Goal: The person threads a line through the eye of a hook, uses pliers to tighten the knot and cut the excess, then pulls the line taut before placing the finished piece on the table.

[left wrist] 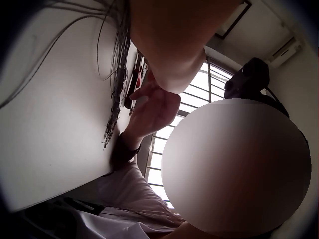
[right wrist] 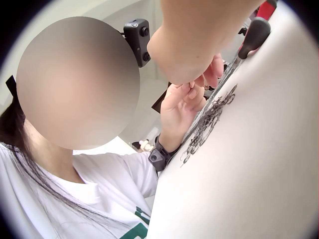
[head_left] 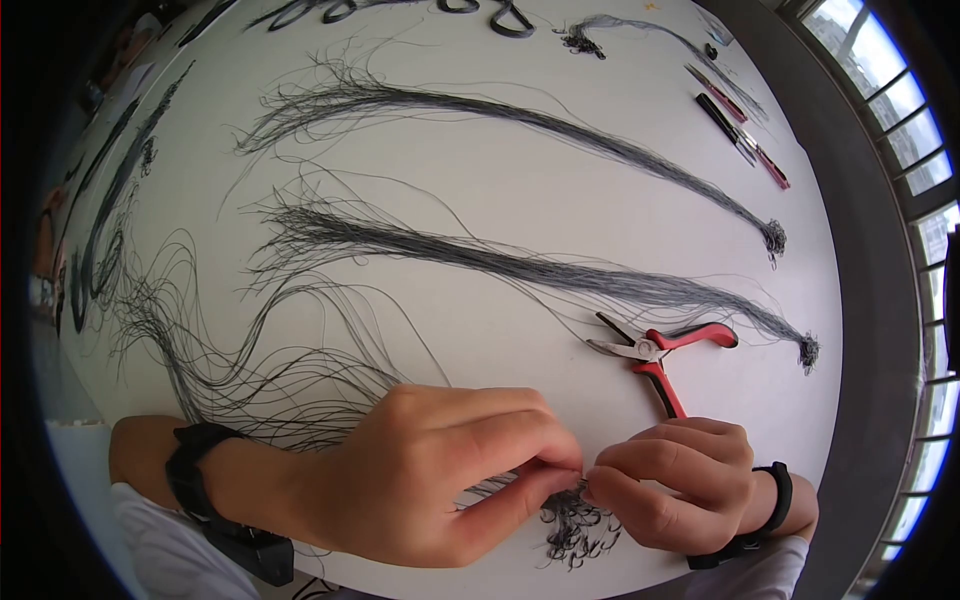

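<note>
Low in the head view, a bundle of thin dark strands [head_left: 578, 530] with small curled loops at its end lies on the white table. Over it my left hand [head_left: 440, 470] pinches a thin dark strand between thumb and fingers. My right hand [head_left: 690, 480] meets it fingertip to fingertip, its thumb and forefinger pinched on the same spot; the bit between them is mostly hidden. In the right wrist view the looped ends [right wrist: 209, 122] lie beneath both hands. Pliers with red and black handles [head_left: 650, 350] rest with jaws apart just beyond the right hand.
Two more strand bundles, a nearer one [head_left: 480, 258] and a farther one [head_left: 560, 125], stretch across the table [head_left: 640, 220]. Loose wavy strands [head_left: 290, 390] spread left of the hands. Tweezers [head_left: 770, 165] and a black-handled tool [head_left: 722, 125] lie at the far right. Black coils [head_left: 510, 20] sit at the back.
</note>
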Tool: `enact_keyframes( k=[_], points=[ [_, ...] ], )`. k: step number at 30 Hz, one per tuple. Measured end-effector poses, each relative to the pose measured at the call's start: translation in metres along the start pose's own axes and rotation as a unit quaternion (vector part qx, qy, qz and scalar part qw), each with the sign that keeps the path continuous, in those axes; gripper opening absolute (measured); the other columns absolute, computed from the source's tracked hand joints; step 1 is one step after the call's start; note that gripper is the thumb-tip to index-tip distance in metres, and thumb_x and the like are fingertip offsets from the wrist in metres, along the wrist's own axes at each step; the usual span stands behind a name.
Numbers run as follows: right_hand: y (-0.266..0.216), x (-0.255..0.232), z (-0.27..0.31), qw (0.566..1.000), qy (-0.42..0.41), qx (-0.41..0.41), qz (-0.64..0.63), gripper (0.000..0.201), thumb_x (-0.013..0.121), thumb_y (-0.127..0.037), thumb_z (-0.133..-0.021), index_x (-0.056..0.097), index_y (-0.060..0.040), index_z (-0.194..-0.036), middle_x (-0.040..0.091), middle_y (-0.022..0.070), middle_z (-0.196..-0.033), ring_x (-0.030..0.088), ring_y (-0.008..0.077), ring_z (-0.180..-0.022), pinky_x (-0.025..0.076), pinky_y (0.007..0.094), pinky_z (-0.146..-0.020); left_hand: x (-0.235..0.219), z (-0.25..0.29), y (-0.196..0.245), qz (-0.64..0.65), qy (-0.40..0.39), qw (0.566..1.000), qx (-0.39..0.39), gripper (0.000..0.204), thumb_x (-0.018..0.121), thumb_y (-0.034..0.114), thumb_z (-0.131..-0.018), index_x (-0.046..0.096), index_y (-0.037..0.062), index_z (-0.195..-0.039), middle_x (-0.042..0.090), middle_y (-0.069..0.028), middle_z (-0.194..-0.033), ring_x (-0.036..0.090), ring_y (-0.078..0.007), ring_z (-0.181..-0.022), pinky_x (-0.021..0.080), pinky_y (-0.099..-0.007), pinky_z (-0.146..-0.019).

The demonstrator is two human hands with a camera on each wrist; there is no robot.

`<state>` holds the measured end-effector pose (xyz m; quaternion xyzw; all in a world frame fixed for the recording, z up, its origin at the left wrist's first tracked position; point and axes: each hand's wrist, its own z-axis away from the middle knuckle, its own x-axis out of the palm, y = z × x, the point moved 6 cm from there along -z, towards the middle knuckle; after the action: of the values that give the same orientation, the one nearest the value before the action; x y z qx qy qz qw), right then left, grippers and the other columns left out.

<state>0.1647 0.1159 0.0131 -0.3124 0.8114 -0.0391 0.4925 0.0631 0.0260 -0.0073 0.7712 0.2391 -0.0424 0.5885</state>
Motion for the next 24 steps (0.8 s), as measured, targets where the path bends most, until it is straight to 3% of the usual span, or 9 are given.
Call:
enact_keyframes(
  k=[6, 10, 12, 13, 16, 24],
  points=[
    [-0.008, -0.003, -0.001, 0.996, 0.012, -0.029, 0.08, 0.022, 0.076, -0.01, -0.065, 0.063, -0.0055, -0.082, 0.06, 0.0042, -0.071, 0.057, 0.0096, -0.049, 0.045, 0.0194, -0.04, -0.002, 0.0, -0.002, 0.019, 0.001, 0.999, -0.041, 0.012, 0.067, -0.004, -0.073, 0.064, 0.0039, -0.082, 0.063, -0.0033, -0.074, 0.047, -0.0057, -0.047, 0.034, -0.0195, -0.041],
    [-0.009, -0.003, -0.002, 0.995, 0.009, -0.045, 0.088, 0.021, 0.074, -0.005, -0.064, 0.062, -0.0046, -0.081, 0.06, 0.0044, -0.069, 0.056, 0.0104, -0.048, 0.045, 0.0199, -0.04, -0.001, 0.0, -0.003, 0.027, 0.008, 0.998, -0.058, 0.011, 0.067, -0.003, -0.074, 0.064, 0.0036, -0.082, 0.063, -0.0034, -0.074, 0.046, -0.0061, -0.047, 0.034, -0.0197, -0.041],
    [0.001, -0.006, 0.002, 0.999, 0.038, 0.016, 0.028, 0.022, 0.071, 0.001, -0.061, 0.061, -0.003, -0.081, 0.059, 0.0045, -0.066, 0.055, 0.0115, -0.046, 0.045, 0.0211, -0.04, -0.001, -0.002, -0.001, 0.019, 0.007, 0.999, -0.048, 0.01, 0.067, -0.003, -0.074, 0.064, 0.0033, -0.082, 0.063, -0.0039, -0.073, 0.048, -0.0072, -0.049, 0.035, -0.0201, -0.042],
    [0.005, -0.005, 0.002, 0.996, 0.084, 0.036, -0.006, 0.019, 0.067, 0.004, -0.06, 0.06, -0.0009, -0.077, 0.055, 0.0023, -0.062, 0.05, 0.01, -0.043, 0.037, 0.021, -0.036, -0.002, -0.002, 0.001, 0.012, 0.008, 0.999, -0.04, 0.01, 0.066, -0.003, -0.075, 0.064, 0.003, -0.082, 0.062, -0.0043, -0.073, 0.05, -0.0083, -0.05, 0.037, -0.0205, -0.042],
    [0.013, -0.005, 0.004, 0.99, 0.065, 0.101, -0.068, 0.02, 0.067, 0.005, -0.06, 0.06, 0.0002, -0.078, 0.055, 0.003, -0.062, 0.05, 0.0113, -0.043, 0.037, 0.0223, -0.036, -0.003, -0.002, 0.001, -0.01, 0.03, 0.999, -0.01, 0.009, 0.065, -0.003, -0.075, 0.063, 0.0022, -0.082, 0.062, -0.0052, -0.072, 0.055, -0.0111, -0.053, 0.04, -0.0213, -0.044],
    [0.02, -0.001, 0.005, 0.971, 0.026, 0.168, -0.168, 0.017, 0.062, 0.009, -0.066, 0.059, 0.0008, -0.08, 0.054, 0.0043, -0.061, 0.05, 0.0132, -0.045, 0.037, 0.0234, -0.037, -0.002, -0.001, 0.001, -0.026, 0.021, 0.999, -0.011, 0.006, 0.063, -0.003, -0.077, 0.061, 0.0016, -0.081, 0.062, -0.0063, -0.072, 0.057, -0.0123, -0.054, 0.042, -0.0217, -0.046]
  ],
)
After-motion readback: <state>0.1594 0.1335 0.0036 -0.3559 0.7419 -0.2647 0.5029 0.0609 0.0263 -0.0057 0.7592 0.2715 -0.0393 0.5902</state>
